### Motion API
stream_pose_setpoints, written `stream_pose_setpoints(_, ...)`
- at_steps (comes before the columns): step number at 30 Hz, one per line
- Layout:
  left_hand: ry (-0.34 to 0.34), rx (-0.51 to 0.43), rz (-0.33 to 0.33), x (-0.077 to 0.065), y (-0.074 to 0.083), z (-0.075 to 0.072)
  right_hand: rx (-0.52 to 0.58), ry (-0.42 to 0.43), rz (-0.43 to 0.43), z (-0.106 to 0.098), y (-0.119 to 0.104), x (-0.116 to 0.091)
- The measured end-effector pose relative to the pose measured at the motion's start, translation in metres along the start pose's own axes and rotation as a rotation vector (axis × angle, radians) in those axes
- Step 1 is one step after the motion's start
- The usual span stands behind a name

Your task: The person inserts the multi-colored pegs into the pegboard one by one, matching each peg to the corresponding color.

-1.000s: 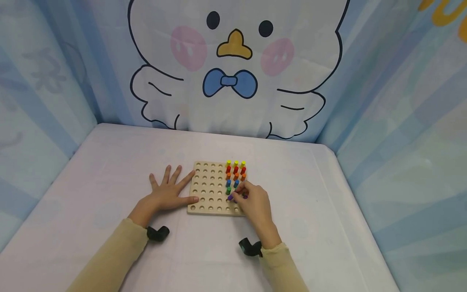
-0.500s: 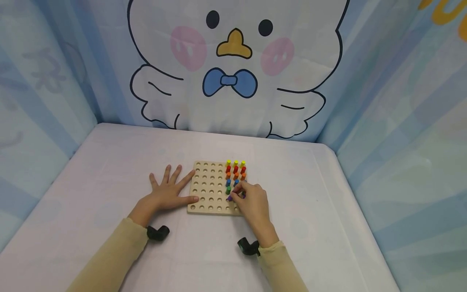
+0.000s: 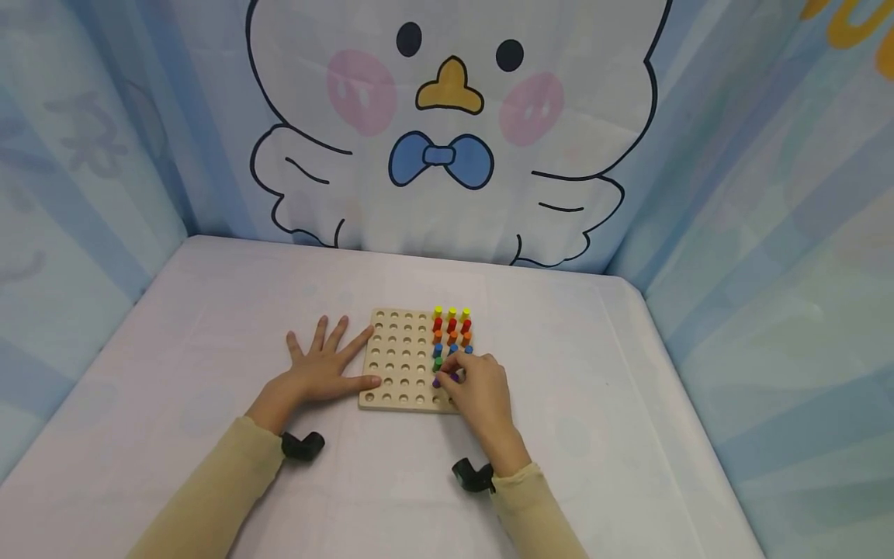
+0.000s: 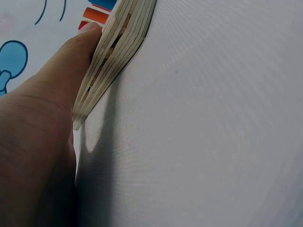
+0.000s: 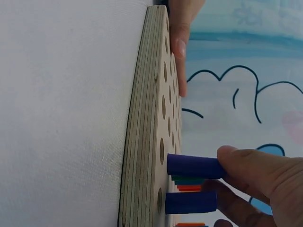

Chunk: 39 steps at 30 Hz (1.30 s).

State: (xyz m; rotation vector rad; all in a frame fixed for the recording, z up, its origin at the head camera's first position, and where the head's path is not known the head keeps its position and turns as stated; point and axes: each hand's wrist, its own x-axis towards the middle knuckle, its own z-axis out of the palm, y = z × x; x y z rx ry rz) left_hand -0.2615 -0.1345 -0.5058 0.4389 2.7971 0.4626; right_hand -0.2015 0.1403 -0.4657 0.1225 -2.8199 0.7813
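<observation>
A wooden pegboard (image 3: pixel 408 406) with rows of round holes lies on the table. My left hand (image 3: pixel 317 375) is spread flat at its left side, thumb and index finger resting on the board's edge. At the right part of the board, my right hand (image 3: pixel 482 388) pinches the top of a purple peg (image 5: pixel 194 165), whose lower end meets the board. Beside it another purple peg (image 5: pixel 191 202) stands in the board. Behind these are yellow pegs (image 3: pixel 452 313), red pegs (image 3: pixel 452 324), orange pegs (image 3: pixel 452 338), blue pegs (image 3: pixel 438 351) and a green peg (image 3: pixel 438 364). My right hand covers the board's front right corner.
A white cloth covers the table (image 3: pixel 615 435). Curtains with a cartoon chick (image 3: pixel 447 202) stand behind it and at both sides. Each wrist wears a small black camera (image 3: pixel 303 448).
My right hand has shifted slightly left and lower. The purple peg in its fingers was tilted and now stands more upright. A blue peg at the right has come into sight. My left hand stays put.
</observation>
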Motion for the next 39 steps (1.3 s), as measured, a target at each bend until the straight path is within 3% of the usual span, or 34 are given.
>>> stream_pose_setpoints(8,0.005,0.008,-0.002,0.001,0.0,0.003,-0.031,0.021,-0.085,0.0,0.002,-0.003)
stream_pose_setpoints(15,0.002,0.01,0.004,0.001,0.001,0.003,-0.004,0.003,-0.092,-0.007,0.006,-0.004)
stream_pose_setpoints(19,-0.005,0.009,0.003,0.0,0.003,0.0,-0.003,0.036,-0.107,-0.013,0.011,-0.004)
stream_pose_setpoints(26,-0.009,0.003,0.005,-0.003,0.002,-0.007,-0.023,0.018,-0.072,-0.02,0.022,-0.005)
stream_pose_setpoints(34,-0.011,0.006,-0.003,-0.007,0.0,-0.007,-0.146,-0.007,-0.066,-0.037,0.05,-0.004)
stream_pose_setpoints(39,0.018,0.055,0.05,-0.016,-0.005,-0.012,-0.214,-0.091,-0.14,-0.05,0.075,-0.004)
